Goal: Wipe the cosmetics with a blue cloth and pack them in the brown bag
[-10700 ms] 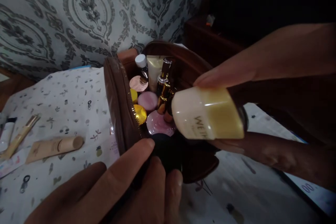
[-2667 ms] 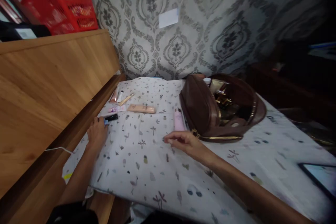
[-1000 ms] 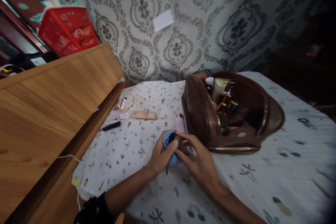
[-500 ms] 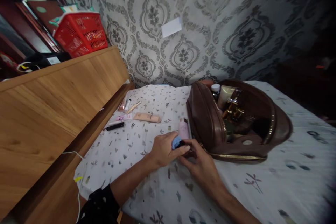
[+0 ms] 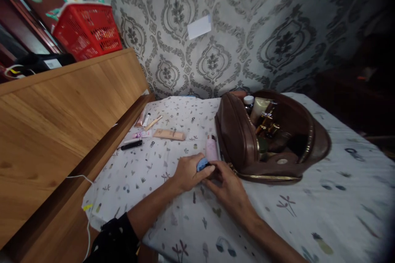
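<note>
My left hand (image 5: 187, 171) is curled round a small blue cloth (image 5: 202, 164) on the patterned white sheet (image 5: 160, 197). My right hand (image 5: 224, 181) meets it from the right, fingers pinched on a small dark item that is mostly hidden between the hands. Just behind them lies a pink bottle (image 5: 211, 150). An open brown toiletry bag (image 5: 237, 139) stands to the right, holding several bottles and tubes.
A beige tube (image 5: 169, 134), a black pen-like stick (image 5: 131, 145) and other slim cosmetics lie at the sheet's far left. A wooden board (image 5: 61, 107) runs along the left, with a red basket (image 5: 88, 31) above it. Patterned wallpaper stands behind.
About three seconds ago my hands lay apart, the left at the black stick. Since a second ago they stay joined on the blue cloth, which is now more bunched under my left fingers.
</note>
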### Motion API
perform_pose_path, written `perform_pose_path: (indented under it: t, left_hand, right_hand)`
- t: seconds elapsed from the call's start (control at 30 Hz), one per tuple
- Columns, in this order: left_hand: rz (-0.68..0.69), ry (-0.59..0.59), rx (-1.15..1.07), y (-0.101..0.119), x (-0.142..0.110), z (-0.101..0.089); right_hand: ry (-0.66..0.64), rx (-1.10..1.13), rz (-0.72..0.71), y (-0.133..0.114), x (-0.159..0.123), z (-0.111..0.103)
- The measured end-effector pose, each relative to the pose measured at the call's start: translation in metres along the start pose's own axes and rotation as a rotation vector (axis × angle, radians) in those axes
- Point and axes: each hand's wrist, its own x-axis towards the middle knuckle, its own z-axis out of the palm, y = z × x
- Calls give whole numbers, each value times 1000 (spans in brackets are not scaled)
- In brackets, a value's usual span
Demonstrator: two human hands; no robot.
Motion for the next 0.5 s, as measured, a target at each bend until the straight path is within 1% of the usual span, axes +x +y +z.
perform_pose_path:
  t: [0.1,0.23,0.33,0.4,0.5]
  left_hand:
    - [30,26,78,2,-2,0]
    - [134,83,193,4,-2,0]
    - [186,120,208,4,-3,0]
    - [172,136,151,3,-4,-1]
    - [80,170,-92,2,-6,-3]
  right_hand:
    - [15,-38,-13,1,0,0]
    - [20,-30,-3,3,0,1]
    - [40,-34,12,4,0,1]
    - [45,-32,4,2,0,1]
    - [53,63,13,-6,1,0]
